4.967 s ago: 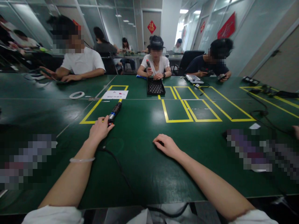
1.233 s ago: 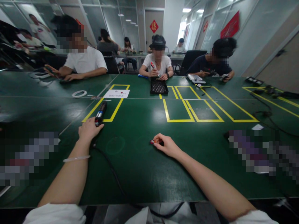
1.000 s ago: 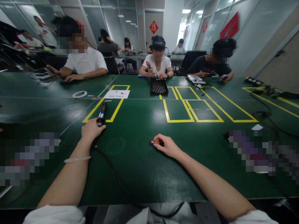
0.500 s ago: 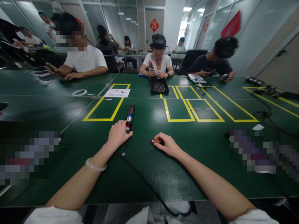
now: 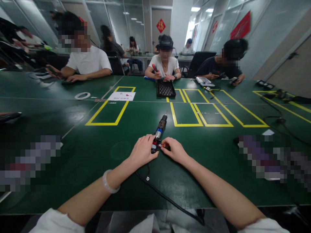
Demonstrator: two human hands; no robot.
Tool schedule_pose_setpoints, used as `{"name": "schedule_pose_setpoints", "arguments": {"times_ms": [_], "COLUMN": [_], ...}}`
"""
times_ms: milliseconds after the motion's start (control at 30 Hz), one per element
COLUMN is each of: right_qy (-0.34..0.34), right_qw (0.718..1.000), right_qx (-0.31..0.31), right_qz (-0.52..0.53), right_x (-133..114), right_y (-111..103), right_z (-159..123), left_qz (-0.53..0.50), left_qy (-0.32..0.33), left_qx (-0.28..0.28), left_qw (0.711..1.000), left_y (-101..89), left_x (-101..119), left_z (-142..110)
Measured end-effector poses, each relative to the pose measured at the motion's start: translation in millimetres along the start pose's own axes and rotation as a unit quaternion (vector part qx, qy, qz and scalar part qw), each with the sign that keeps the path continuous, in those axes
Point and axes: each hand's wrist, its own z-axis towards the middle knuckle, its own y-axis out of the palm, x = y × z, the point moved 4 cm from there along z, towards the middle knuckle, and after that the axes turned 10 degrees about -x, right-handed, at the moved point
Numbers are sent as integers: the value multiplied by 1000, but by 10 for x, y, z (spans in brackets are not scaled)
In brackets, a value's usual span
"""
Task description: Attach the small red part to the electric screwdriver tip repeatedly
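Near the middle of the table, my left hand [image 5: 143, 149] is closed around the rear part of an electric screwdriver [image 5: 159, 130]. Its bit points away from me and slightly right, and its dark body has a blue band and a silver section. Inner parts seem to show at the rear end. My right hand [image 5: 175, 149] pinches a small red and orange piece [image 5: 160, 146] against the right side of that rear end. Whether the piece is seated or only touching, I cannot tell. A black cord [image 5: 167, 196] with a small ring terminal [image 5: 147, 178] trails from the screwdriver toward me.
Yellow tape outlines [image 5: 189, 125] mark the green table [image 5: 97, 194]. A paper sheet [image 5: 122, 96], a white ring [image 5: 82, 96] and a black tray [image 5: 166, 94] of small parts lie farther off. Several people sit opposite. Blurred-out items lie at both sides.
My left hand has carried the screwdriver to the right and toward me, tilting its bit rightward, up to my right hand. The right hand has hardly moved and still pinches the small piece.
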Motion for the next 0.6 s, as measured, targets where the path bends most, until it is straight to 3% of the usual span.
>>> {"name": "schedule_pose_setpoints", "arguments": {"times_ms": [167,600], "right_qy": [3,-27], "right_qw": [1000,994], "right_qx": [-9,-12], "right_qz": [-9,110], "right_x": [-14,-31], "right_y": [8,7], "right_z": [13,-15], "left_qz": [-6,-5], "left_qy": [10,-8], "left_qx": [-3,-6], "left_qw": [1000,1000], "left_y": [2,8], "left_x": [31,52], "left_z": [-18,-10]}}
